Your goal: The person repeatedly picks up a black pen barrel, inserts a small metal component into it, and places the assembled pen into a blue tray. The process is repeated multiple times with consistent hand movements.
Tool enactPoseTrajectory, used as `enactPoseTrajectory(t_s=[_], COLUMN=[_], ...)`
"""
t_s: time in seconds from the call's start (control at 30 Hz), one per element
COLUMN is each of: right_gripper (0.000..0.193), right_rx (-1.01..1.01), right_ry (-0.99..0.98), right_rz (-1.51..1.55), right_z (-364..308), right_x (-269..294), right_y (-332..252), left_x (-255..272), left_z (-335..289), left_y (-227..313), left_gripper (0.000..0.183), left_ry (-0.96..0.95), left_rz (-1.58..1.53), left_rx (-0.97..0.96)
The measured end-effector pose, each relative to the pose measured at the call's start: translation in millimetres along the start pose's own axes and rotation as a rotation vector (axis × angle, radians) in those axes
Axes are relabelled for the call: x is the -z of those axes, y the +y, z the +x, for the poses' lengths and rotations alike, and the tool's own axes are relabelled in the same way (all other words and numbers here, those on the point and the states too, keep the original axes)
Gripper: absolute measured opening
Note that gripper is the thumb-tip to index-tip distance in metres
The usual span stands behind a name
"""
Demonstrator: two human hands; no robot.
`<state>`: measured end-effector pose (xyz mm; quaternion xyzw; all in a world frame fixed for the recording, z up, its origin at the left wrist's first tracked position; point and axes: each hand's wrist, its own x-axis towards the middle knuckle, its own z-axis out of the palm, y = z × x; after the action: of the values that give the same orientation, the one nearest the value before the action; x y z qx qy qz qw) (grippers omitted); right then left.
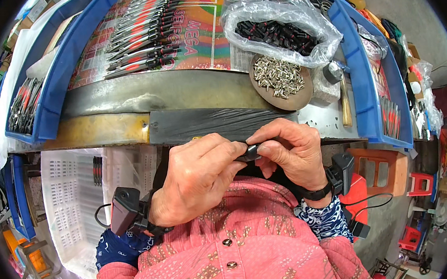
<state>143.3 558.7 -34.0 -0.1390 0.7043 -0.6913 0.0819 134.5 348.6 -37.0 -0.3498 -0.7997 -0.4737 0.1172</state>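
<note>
Just off the table's front edge, my two hands meet at a small black cylindrical part (249, 152), which looks like the pieces in the bag. My left hand (201, 174) pinches one end of it between thumb and fingers. The thumb and forefinger of my right hand (290, 152) grip its other end. The fingers cover much of the part. Beyond my right hand, a round brown dish (284, 104) holds many small silver metal tips (278, 76). A clear plastic bag (326, 43) full of black parts (277, 36) sits behind the dish.
Slim silver, red and black pen-like items (143, 37) lie in a row on a colourful printed sheet (201, 35). Blue bins (61, 82) stand at both table ends. A white perforated crate (70, 206) is below left. A wooden-handled tool (345, 102) lies right of the dish.
</note>
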Motion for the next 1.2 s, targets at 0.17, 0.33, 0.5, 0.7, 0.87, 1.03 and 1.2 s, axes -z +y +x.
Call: enactPoseTrajectory(t_s=[0.17,0.33,0.5,0.7,0.87,1.03,1.2], right_gripper=[0.023,0.023,0.024,0.023,0.024,0.023,0.022], right_rx=[0.067,0.236,0.314,0.331,0.297,0.306,0.334], right_ry=[-0.073,-0.101,-0.045,0.028,0.038,0.027,0.009], right_rz=[-0.118,-0.314,-0.363,-0.425,-0.457,-0.453,-0.495], right_z=[-2.8,-4.0,-7.6,-8.9,-13.6,-15.6,-15.4], right_x=[2.4,3.5,-2.5,-8.8,-9.7,-11.3,-10.3], right_y=[1.2,5.5,14.0,18.7,13.7,15.2,18.4], left_x=[0.8,-3.4,-4.4,-3.2,-4.3,-7.2,-9.5], left_z=[-2.6,-6.5,-10.1,-11.1,-13.5,-16.9,-20.2], left_y=[-1.5,-1.3,-2.9,-5.4,-4.5,-4.5,-3.4], left_gripper=[0.024,0.023,0.024,0.025,0.025,0.024,0.024], left_ry=[-0.008,-0.01,-0.012,-0.024,-0.014,-0.013,0.001], left_rz=[-0.041,-0.081,-0.082,-0.067,-0.027,-0.036,-0.049], left_rx=[0.028,0.059,0.063,0.082,0.073,0.084,0.094])
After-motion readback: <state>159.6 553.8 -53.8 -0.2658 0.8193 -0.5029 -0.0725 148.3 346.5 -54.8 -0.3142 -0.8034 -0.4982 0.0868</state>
